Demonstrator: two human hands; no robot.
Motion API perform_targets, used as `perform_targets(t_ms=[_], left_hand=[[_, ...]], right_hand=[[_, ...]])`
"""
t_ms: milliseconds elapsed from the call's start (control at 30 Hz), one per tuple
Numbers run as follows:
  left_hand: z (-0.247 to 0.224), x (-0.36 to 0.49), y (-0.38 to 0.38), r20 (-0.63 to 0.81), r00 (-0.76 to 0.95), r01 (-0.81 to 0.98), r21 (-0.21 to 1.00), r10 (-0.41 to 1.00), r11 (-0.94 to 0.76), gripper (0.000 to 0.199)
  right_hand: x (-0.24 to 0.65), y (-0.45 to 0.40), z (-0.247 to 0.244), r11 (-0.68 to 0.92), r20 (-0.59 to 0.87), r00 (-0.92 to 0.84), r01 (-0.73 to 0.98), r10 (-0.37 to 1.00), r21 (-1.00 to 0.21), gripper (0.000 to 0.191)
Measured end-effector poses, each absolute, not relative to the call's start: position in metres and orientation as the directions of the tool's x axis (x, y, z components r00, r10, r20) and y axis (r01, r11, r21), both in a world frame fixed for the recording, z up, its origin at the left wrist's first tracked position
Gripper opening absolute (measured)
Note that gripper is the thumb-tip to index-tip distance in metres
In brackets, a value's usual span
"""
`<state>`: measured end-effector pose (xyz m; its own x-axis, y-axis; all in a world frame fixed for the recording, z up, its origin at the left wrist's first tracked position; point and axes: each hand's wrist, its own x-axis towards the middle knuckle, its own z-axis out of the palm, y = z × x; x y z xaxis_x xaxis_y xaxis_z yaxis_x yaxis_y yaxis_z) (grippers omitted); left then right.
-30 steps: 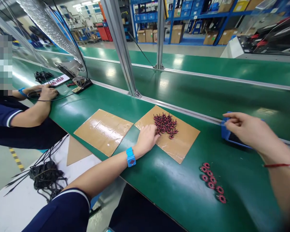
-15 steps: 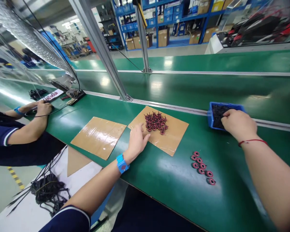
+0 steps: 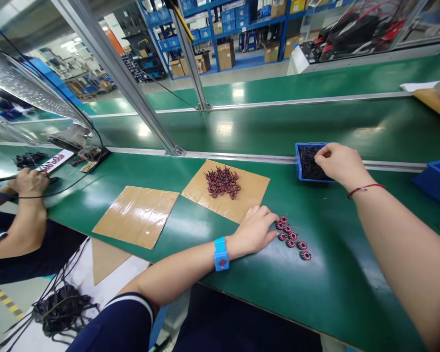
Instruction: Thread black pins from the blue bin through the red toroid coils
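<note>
My left hand [image 3: 254, 229] is open at the left edge of a group of small red-and-black rings [image 3: 291, 237], which look like motor stators. Its index fingertip and thumb are spread beside the nearest rings. At the blue bin [image 3: 299, 171] of thin black pieces [image 3: 310, 164], my right hand [image 3: 339, 164] is closed in a pinch over the right side. Whatever lies between its fingertips is too small to make out. A heap of similar rings with dark pins sticking out [image 3: 223, 182] rests on a cardboard sheet [image 3: 253, 188] beyond my left hand.
Another cardboard sheet [image 3: 135, 215] lies to the left. A co-worker's hands [image 3: 31, 182] work at the far left near a small fixture [image 3: 91, 154]. A metal post [image 3: 132, 88] rises from the bench's back rail. A second blue bin [image 3: 438, 181] stands at the right edge.
My left hand has moved right, from the heap on the cardboard to the loose rings. My right hand stays at the blue bin, its fingers slightly higher. The view has shifted right.
</note>
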<state>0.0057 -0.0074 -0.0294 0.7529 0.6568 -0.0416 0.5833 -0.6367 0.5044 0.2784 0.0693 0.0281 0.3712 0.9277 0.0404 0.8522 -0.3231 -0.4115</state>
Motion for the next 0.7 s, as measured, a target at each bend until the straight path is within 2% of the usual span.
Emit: perform_targets(t_ms=[100, 167, 233, 300, 367, 433, 467, 567, 700], left_hand=[[-0.034, 0.016, -0.001, -0.013, 0.755, 0.550, 0.557, 0.656, -0.622, 0.024], [-0.033, 0.017, 0.001, -0.010, 0.719, 0.521, 0.670, 0.695, -0.530, 0.018], [-0.030, 0.014, 0.003, -0.059, 0.657, 0.431, 0.847, 0.751, -0.310, 0.016], [-0.026, 0.010, 0.003, -0.123, 0.619, 0.222, 0.975, 0.775, -0.023, 0.017], [-0.021, 0.005, 0.002, -0.146, 0.620, -0.028, 0.978, 0.771, 0.207, 0.021], [-0.017, 0.002, 0.000, -0.153, 0.621, -0.206, 0.915, 0.769, 0.348, 0.026], [-0.015, 0.001, -0.001, -0.160, 0.619, -0.257, 0.883, 0.769, 0.392, 0.028], [-0.008, -0.002, -0.003, -0.165, 0.606, -0.318, 0.846, 0.778, 0.427, 0.029], [0.002, -0.006, -0.006, -0.162, 0.613, -0.292, 0.863, 0.774, 0.412, 0.025]], right_hand=[[0.281, 0.066, 0.027, -0.318, 0.023, 0.389, 0.782, 0.921, -0.536, 0.021], [0.282, 0.062, 0.026, -0.309, 0.004, 0.408, 0.700, 0.913, -0.644, 0.016], [0.278, 0.053, 0.027, -0.277, -0.006, 0.418, 0.593, 0.908, -0.756, 0.012], [0.270, 0.036, 0.030, -0.228, -0.006, 0.414, 0.489, 0.910, -0.842, 0.014], [0.258, 0.013, 0.034, -0.188, -0.014, 0.389, 0.414, 0.921, -0.890, 0.021], [0.241, -0.014, 0.036, -0.162, -0.046, 0.320, 0.347, 0.946, -0.924, 0.027], [0.232, -0.026, 0.036, -0.150, -0.079, 0.269, 0.253, 0.960, -0.956, 0.028], [0.204, -0.052, 0.032, -0.195, -0.175, 0.147, 0.137, 0.974, -0.971, 0.032], [0.179, -0.060, 0.022, -0.264, -0.250, 0.109, 0.152, 0.962, -0.952, 0.036]])
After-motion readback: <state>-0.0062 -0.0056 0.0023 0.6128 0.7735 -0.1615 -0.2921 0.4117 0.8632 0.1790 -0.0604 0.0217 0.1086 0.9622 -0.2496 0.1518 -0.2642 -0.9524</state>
